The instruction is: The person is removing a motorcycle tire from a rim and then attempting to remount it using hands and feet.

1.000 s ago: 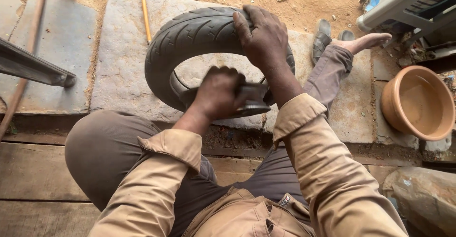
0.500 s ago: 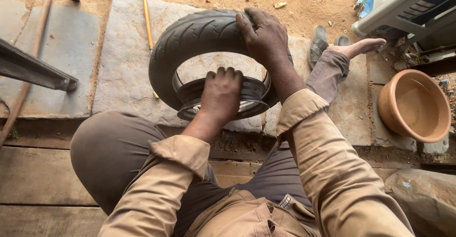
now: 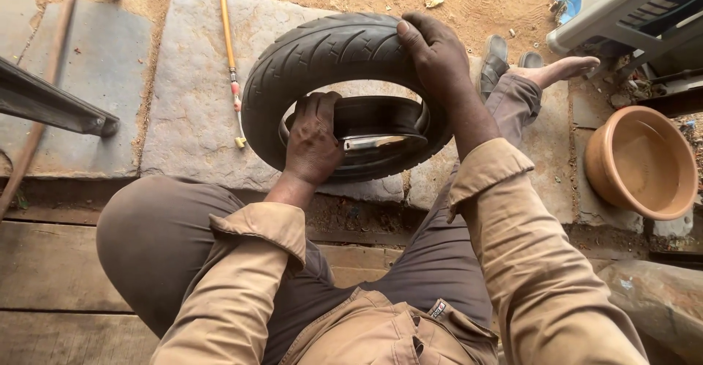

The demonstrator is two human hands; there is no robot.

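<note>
A black tyre (image 3: 322,50) stands on edge on a grey stone slab (image 3: 187,94), just beyond my knees. My right hand (image 3: 438,54) grips the top of its tread at the right. My left hand (image 3: 313,139) presses against the lower inner bead, fingers curled over the rim edge. Inside the tyre, a shiny metal strip (image 3: 377,142) shows beside my left hand's fingers. My legs in dark trousers stretch out toward the tyre, and a bare foot (image 3: 560,68) lies past it on the right.
A terracotta bowl (image 3: 643,161) sits on the ground at the right. A thin yellow rod (image 3: 228,43) lies across the slab left of the tyre. A dark metal bar (image 3: 51,105) juts in from the left. A grey frame (image 3: 622,6) stands at top right.
The tyre has turned more upright and open toward me. My left hand slid from the middle of the opening to the lower left inner bead. The right hand keeps its grip.
</note>
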